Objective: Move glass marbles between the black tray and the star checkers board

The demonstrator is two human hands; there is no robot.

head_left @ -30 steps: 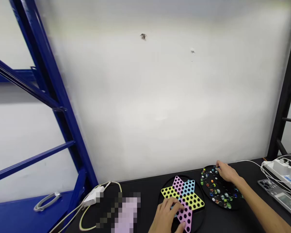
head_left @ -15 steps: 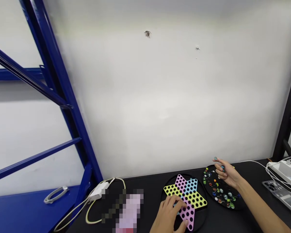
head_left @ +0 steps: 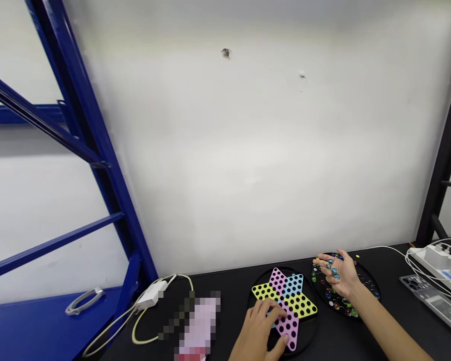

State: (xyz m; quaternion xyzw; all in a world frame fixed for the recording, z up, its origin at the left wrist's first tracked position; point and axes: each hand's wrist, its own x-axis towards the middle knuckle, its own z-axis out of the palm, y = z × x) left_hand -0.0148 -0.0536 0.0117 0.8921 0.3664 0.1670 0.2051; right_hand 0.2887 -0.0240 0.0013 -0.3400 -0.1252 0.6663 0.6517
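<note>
A star-shaped board (head_left: 290,300) in pink, blue and yellow with black holes lies on a round black base on the black table. My left hand (head_left: 261,328) rests flat on its near-left part, fingers spread. To the right sits a round black tray (head_left: 368,286) with several coloured marbles. My right hand (head_left: 338,273) hovers over that tray, palm up and fingers loosely cupped, with several blue marbles (head_left: 333,271) lying in the palm.
A white charger (head_left: 148,299) with a yellowish cable lies left of the board, next to a blurred pink object (head_left: 199,328). A white power strip (head_left: 441,260) and a grey device (head_left: 432,301) sit at the right. Blue shelving (head_left: 78,130) stands left; a white wall is behind.
My right hand lifted from the marble tray, turned palm up with marbles in it, and shifted slightly left. My left hand stayed on the board.
</note>
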